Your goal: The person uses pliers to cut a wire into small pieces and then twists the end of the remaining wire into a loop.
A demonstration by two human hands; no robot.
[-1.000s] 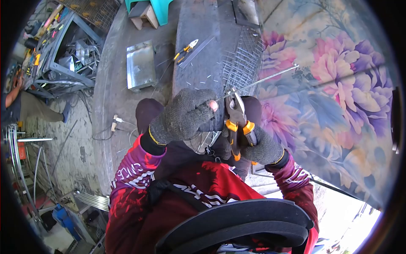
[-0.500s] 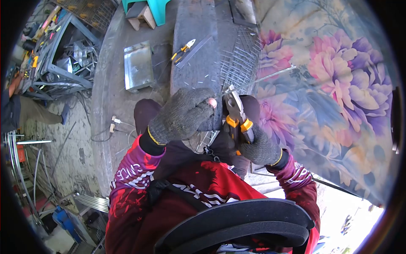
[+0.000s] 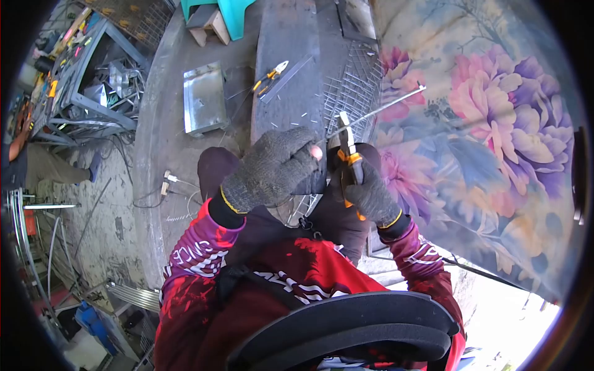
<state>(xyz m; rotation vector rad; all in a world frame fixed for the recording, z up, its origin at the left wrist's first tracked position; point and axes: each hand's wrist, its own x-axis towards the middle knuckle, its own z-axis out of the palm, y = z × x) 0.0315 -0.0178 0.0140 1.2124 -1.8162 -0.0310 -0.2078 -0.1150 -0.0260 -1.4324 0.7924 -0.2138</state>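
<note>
My left hand (image 3: 269, 168), in a grey knit glove with a fingertip showing through a hole, pinches the near end of a thin metal rod (image 3: 383, 107) that runs up and right. My right hand (image 3: 369, 196), also gloved, grips orange-handled pliers (image 3: 347, 143) with their jaws up at the rod, just right of my left fingertips. Both hands are held above my lap, over a grey metal bench (image 3: 288, 68). A wire mesh panel (image 3: 354, 83) lies on the bench behind the pliers.
A second pair of yellow-handled pliers (image 3: 270, 75) lies on the bench beside a flat metal strip. A metal tray (image 3: 205, 99) sits on the concrete floor at left. A floral cloth (image 3: 489, 136) covers the right side. Racks of metal parts (image 3: 93, 68) and another person's leg (image 3: 43, 164) are far left.
My right hand has turned the pliers so they now show edge-on, and the handles are squeezed closer together. The rod's far end has risen slightly. My left hand has stayed put.
</note>
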